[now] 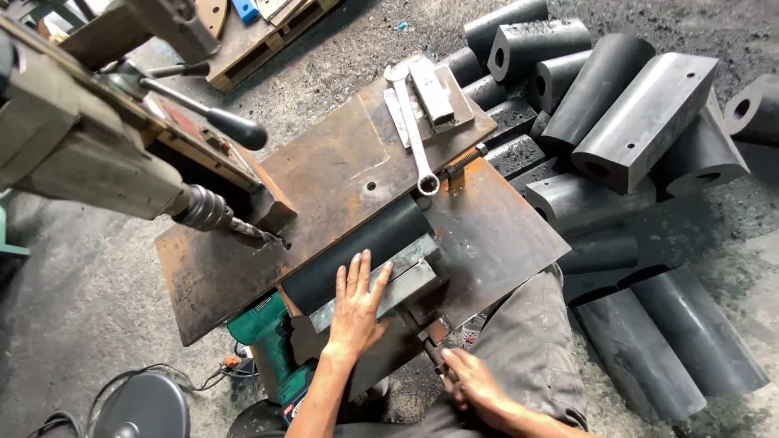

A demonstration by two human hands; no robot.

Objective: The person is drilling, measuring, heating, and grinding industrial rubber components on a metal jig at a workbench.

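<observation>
Head view shows the left hand [357, 304] spread flat on a black rubber block [357, 251] clamped in the vise [389, 280] on the rusty drill table [324, 174], right hand [471, 381] gripping the vise handle [434, 357]; the block looks heavy, firm, best held by its ends.

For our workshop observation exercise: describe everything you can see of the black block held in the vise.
The black block is a rounded, matte piece that looks like rubber, shaped like the loose ones piled at the right. It lies on its side, slanting across the rusty steel table, with grey vise jaws along its near edge. The left hand rests flat on the jaws, fingertips reaching the block. The drill bit points at its far left end. The right hand grips the vise handle below.
</observation>
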